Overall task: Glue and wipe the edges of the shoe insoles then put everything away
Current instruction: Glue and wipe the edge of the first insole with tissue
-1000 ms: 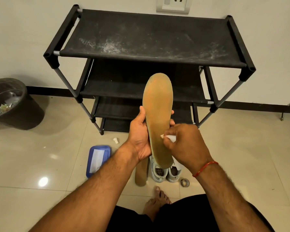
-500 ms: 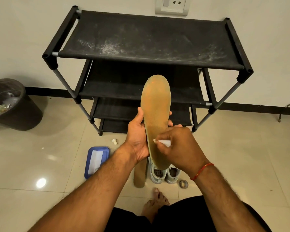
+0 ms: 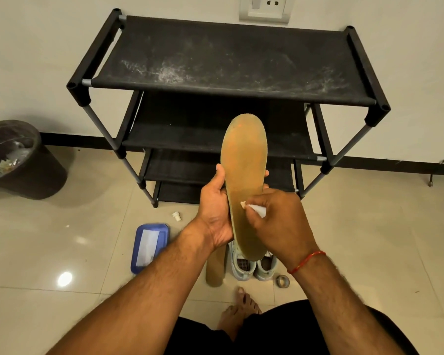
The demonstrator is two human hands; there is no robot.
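My left hand (image 3: pixel 214 211) grips a tan shoe insole (image 3: pixel 244 162) upright by its lower half, underside facing me. My right hand (image 3: pixel 280 224) pinches a small white glue tube (image 3: pixel 254 208), its nozzle touching the insole near the left edge. A second tan insole (image 3: pixel 214 272) lies on the floor below, next to a pair of pale grey shoes (image 3: pixel 254 267). The tube's white cap (image 3: pixel 176 216) sits on the tiles. A blue tray (image 3: pixel 164 230) holding a white cloth (image 3: pixel 148 245) lies to the left.
A black multi-tier shoe rack (image 3: pixel 228 67) stands against the wall right behind the insole. A dark waste bin (image 3: pixel 28 172) sits at the left. A small tape roll (image 3: pixel 282 280) lies by the shoes. My bare foot (image 3: pixel 241 311) rests on the beige tiles.
My right hand with the glue tube has slid a little down and left along the insole's edge. The left hand keeps the same grip.
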